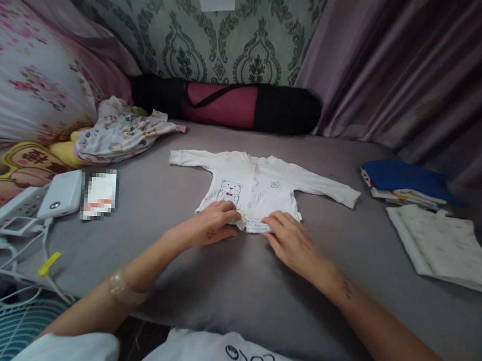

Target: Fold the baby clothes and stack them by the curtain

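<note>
A small white baby shirt (261,179) with long sleeves lies flat, front side up, its sleeves spread to both sides. It has a bear print on one half and a row of fastenings down the middle. My left hand (212,225) is closed on the bottom hem just left of the front opening, its fingertips partly hiding the bear print. On the other side of the opening, my right hand (290,237) pinches the hem between thumb and fingers. The hem edges sit close together between my hands.
Folded clothes, a blue pile (406,178) and a pale piece (443,245), lie at the right. Crumpled printed clothes (122,131) lie back left. A power bank (62,192), power strip (15,212) and cables are at the left. A long black-and-red bag (224,105) lies along the wall.
</note>
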A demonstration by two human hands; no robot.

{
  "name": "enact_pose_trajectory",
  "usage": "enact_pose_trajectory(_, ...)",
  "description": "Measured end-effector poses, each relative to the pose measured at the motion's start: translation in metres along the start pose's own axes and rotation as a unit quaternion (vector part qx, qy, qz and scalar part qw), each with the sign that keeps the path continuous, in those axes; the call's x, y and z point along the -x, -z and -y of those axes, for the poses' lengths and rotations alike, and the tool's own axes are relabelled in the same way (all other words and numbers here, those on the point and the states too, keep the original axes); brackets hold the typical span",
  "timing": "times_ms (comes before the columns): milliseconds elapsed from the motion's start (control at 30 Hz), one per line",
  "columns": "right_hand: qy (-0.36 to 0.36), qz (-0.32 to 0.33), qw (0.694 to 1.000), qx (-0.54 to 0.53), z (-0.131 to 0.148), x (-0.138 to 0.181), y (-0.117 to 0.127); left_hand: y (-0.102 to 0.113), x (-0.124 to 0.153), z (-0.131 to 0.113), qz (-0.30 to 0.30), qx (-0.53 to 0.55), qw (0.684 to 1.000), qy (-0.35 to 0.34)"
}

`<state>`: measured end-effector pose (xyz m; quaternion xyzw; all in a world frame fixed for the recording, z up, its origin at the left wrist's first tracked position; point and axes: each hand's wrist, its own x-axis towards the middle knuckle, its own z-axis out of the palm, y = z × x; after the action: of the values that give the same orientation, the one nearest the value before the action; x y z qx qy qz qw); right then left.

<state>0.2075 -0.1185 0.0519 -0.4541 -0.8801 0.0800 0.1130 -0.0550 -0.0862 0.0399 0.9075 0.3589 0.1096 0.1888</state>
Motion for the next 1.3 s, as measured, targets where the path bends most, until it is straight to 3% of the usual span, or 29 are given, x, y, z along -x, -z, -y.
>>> enact_pose_trajectory(133,0.025,0.025,0.998,-0.042,0.006,-0.016,-0.017,-0.018,-0.017,0.003,-0.012,0.046,0.999,-0.01)
enact_pose_trajectory(300,0.019,0.009,0.996,-0.082,-0.007,-0.023,-0.033,-0.021,-0.018,0.006,-0.042,0.074,0.996,0.038)
enact_pose_trajectory(367,-0.016,-0.008,0.989,-0.146,-0.013,-0.027,-0.036,-0.018,-0.021,0.004,-0.045,0.096,0.992,0.074)
enact_pose_trajectory(433,-0.091,-0.019,0.964,-0.249,-0.021,-0.033,-0.035,-0.015,-0.024,0.002,-0.057,0.133,0.982,0.123)
enact_pose_trajectory(500,-0.18,-0.023,0.915,-0.361,-0.027,-0.039,-0.031,-0.012,-0.026,0.0,-0.091,0.163,0.969,0.162)
enact_pose_trajectory(600,-0.24,-0.042,0.858,-0.451,-0.032,-0.044,-0.02,-0.011,-0.027,-0.006,-0.128,0.167,0.965,0.156)
enact_pose_trajectory(667,-0.22,-0.077,0.869,-0.438,-0.03,-0.046,-0.013,-0.015,-0.026,-0.012,-0.126,0.143,0.974,0.126)
enact_pose_trajectory(800,-0.153,-0.116,0.92,-0.343,-0.016,-0.046,-0.009,-0.028,-0.021,-0.02,-0.102,0.058,0.991,0.069)
enact_pose_trajectory(967,-0.088,-0.087,0.965,-0.232,0.002,-0.04,-0.018,-0.032,-0.015,-0.025,-0.06,-0.041,0.997,0.022)
enact_pose_trajectory(1100,-0.025,-0.027,0.988,-0.151,0.004,-0.029,-0.024,-0.023,-0.009,-0.027,-0.035,-0.023,0.999,-0.011)
enact_pose_trajectory(1167,0.007,0.018,0.992,-0.121,0.004,-0.026,-0.023,-0.018,-0.005,-0.021,-0.06,0.012,0.998,0.004)
enact_pose_trajectory(1233,0.032,0.048,0.993,-0.105,0.002,-0.027,-0.019,-0.016,-0.001,-0.008,-0.122,0.022,0.991,0.052)
enact_pose_trajectory(1300,0.034,0.032,0.995,-0.093,0.0,-0.032,-0.017,-0.017,0.0,0.008,-0.172,-0.01,0.98,0.096)
